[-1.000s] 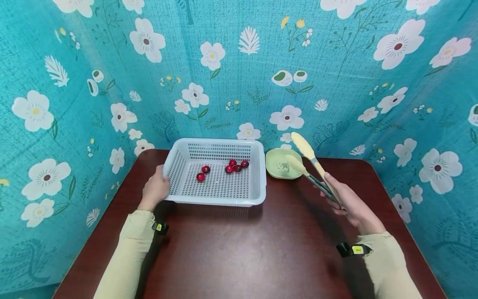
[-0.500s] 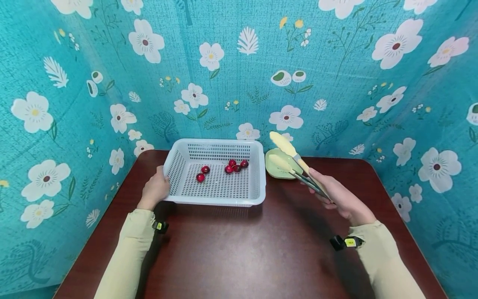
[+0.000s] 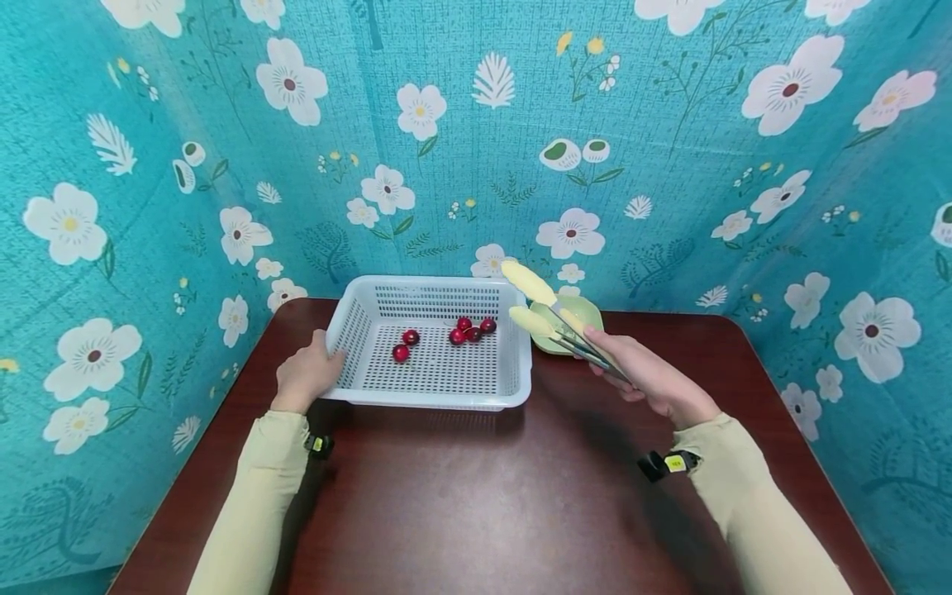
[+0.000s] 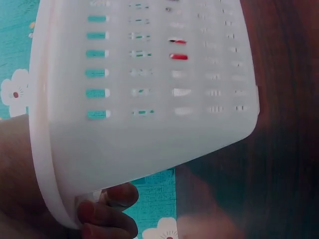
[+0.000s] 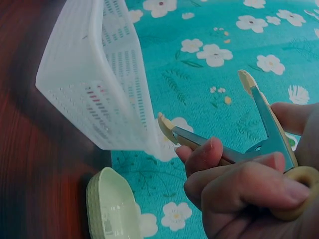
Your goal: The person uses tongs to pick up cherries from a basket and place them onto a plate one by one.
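Note:
My left hand (image 3: 305, 373) grips the left rim of a white perforated plastic basket (image 3: 424, 400); in the left wrist view its fingers (image 4: 107, 219) curl under that rim. Inside the basket lie several dark red cherries (image 3: 401, 354), in one pair on the left and a cluster toward the right. My right hand (image 3: 647, 376) holds a pair of tongs (image 3: 530, 283) with cream tips and metal arms. The tongs are spread apart with nothing between the tips, which are up at the basket's right rim. A small pale green dish (image 3: 587, 310) is partly hidden behind the tongs.
Everything stands on a dark reddish-brown table (image 3: 476, 512). A teal floral cloth (image 3: 446, 182) hangs close behind the basket and the dish, and also along both sides. The dish is just right of the basket.
My right hand and the spread tongs have moved left, from over the green dish to the basket's right rim. The left hand, basket and cherries have stayed nearly still.

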### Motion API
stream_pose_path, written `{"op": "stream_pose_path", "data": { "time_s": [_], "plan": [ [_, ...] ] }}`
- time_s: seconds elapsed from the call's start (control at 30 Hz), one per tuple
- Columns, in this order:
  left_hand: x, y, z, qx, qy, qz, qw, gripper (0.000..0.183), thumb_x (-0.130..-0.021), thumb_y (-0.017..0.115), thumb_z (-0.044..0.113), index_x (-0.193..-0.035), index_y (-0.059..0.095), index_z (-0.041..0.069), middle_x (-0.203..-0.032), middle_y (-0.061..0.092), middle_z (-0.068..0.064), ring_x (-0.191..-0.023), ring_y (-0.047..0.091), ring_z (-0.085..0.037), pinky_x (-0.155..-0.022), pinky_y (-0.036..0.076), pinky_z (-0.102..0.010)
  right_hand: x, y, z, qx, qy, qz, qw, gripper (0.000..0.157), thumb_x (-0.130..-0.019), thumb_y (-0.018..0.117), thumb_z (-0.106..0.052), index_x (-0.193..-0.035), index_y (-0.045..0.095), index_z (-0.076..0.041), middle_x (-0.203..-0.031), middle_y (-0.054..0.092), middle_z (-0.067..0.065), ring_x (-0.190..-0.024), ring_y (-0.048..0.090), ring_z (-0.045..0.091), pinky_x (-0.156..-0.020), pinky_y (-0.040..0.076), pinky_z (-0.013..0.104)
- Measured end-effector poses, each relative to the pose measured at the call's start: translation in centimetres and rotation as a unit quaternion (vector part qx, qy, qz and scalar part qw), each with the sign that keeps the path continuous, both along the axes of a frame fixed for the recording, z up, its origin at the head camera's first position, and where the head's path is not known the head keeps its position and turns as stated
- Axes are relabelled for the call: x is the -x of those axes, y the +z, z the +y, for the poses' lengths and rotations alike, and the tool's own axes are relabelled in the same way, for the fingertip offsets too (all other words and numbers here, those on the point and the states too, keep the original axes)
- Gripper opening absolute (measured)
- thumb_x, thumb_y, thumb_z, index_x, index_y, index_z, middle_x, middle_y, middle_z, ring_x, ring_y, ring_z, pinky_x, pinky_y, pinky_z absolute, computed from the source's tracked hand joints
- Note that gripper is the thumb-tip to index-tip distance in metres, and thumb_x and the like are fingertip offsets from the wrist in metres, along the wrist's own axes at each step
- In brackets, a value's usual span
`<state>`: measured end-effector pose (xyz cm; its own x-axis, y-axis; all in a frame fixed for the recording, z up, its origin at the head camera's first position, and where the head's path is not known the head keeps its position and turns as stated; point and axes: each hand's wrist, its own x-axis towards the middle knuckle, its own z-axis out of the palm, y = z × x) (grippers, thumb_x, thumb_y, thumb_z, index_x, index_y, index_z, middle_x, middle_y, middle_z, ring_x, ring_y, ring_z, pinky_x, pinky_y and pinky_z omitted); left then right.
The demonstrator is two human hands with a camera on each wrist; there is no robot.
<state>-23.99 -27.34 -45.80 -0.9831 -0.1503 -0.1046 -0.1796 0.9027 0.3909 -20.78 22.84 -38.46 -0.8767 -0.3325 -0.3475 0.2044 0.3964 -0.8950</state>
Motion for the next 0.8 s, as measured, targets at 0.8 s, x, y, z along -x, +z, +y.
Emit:
{"op": "stream_pose_path", "data": {
  "time_s": [0.8],
  "plan": [
    [0.5,-1.0,0.8,-0.023,0.018,0.033,0.9990,0.044,-0.104,0.056,0.017,-0.134,0.039,-0.010,-0.106,0.065,-0.034,-0.081,0.071,-0.042,-0.070,0.058,-0.056,2.8,-0.4,-4.5,-0.068,0.044,-0.024,0.996,0.073,-0.096,0.045,-0.076,-0.109,0.058,-0.005,-0.077,0.048,0.003,-0.051,0.029,0.014,-0.047,0.026,0.026]
  ]
}}
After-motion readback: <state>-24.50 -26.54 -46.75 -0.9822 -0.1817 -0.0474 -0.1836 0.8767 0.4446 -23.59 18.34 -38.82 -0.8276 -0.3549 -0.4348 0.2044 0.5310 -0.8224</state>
